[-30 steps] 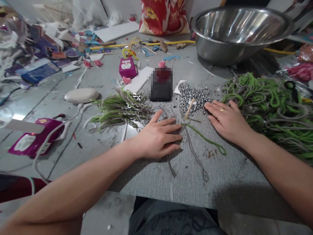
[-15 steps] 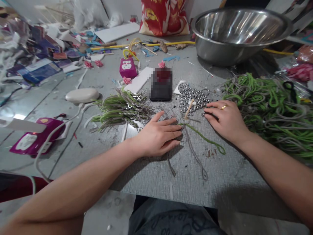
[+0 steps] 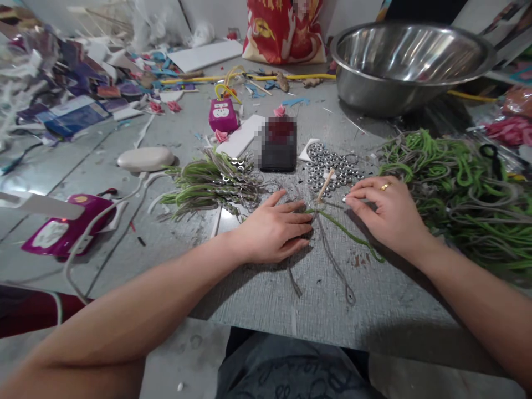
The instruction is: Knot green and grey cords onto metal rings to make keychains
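My left hand (image 3: 276,228) lies flat on the table with fingers stretched out, over the ends of a green cord (image 3: 348,233) and a grey cord (image 3: 331,257). These cords run out from its fingertips towards the right and towards me, the grey one ending in a loop. Thumb and finger of my right hand (image 3: 388,215) pinch a small shiny metal nut (image 3: 344,200) just above the table. Beyond them spreads a pile of similar metal nuts (image 3: 316,166). A short wooden stick (image 3: 326,185) stands tilted at its near edge.
Left of my left hand lies a bundle of green and grey cords (image 3: 199,185) with metal pieces. A large cord heap (image 3: 453,205) fills the right side. A phone (image 3: 278,158), a steel bowl (image 3: 374,88), purple power sockets (image 3: 222,117) and a white case (image 3: 145,159) stand around.
My right hand has drawn back slightly from the pile and lifted, now with a nut between its fingertips. My left hand has stayed flat on the cords. The whole view has shifted slightly.
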`<state>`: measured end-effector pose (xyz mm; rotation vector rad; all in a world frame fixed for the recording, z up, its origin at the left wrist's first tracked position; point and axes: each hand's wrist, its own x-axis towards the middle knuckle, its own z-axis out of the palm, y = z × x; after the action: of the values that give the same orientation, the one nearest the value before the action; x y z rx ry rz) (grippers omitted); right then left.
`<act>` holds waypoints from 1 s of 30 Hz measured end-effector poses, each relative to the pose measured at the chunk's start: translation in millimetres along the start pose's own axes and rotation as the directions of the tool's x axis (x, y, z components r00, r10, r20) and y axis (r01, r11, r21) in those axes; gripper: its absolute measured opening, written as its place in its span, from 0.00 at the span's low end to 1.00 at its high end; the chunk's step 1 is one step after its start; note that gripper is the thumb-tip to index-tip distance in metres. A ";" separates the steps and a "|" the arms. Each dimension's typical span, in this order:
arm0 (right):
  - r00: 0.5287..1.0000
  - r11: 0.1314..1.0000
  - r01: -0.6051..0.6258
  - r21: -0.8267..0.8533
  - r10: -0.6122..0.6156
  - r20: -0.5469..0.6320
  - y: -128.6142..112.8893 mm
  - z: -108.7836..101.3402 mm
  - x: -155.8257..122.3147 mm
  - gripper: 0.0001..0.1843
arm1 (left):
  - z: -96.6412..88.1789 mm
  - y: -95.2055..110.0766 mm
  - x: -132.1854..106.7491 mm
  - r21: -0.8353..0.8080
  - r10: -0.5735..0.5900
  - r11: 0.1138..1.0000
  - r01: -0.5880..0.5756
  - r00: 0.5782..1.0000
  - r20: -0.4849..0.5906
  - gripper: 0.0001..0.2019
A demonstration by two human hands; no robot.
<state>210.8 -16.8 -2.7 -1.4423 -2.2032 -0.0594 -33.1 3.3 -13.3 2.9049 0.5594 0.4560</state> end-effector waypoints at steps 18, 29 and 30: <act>0.998 0.999 0.001 0.053 -0.004 0.063 -40.3 24.6 -11.4 0.14 | 1.6 1.1 1.1 0.021 0.019 1.000 -0.018 1.000 -0.013 0.14; 0.993 0.998 -0.059 -0.024 0.061 0.097 -40.1 27.1 -4.0 0.16 | -0.3 3.7 1.3 0.015 0.015 1.000 -0.016 0.999 0.031 0.15; 0.993 0.998 -0.059 -0.021 0.061 0.099 -40.1 27.0 -3.7 0.16 | -0.3 4.0 1.4 0.015 0.015 1.000 -0.016 0.999 0.032 0.15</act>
<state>166.8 -29.3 -18.7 -1.5512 -2.2422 0.0144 -30.6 0.2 -11.8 2.9279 0.5384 0.4092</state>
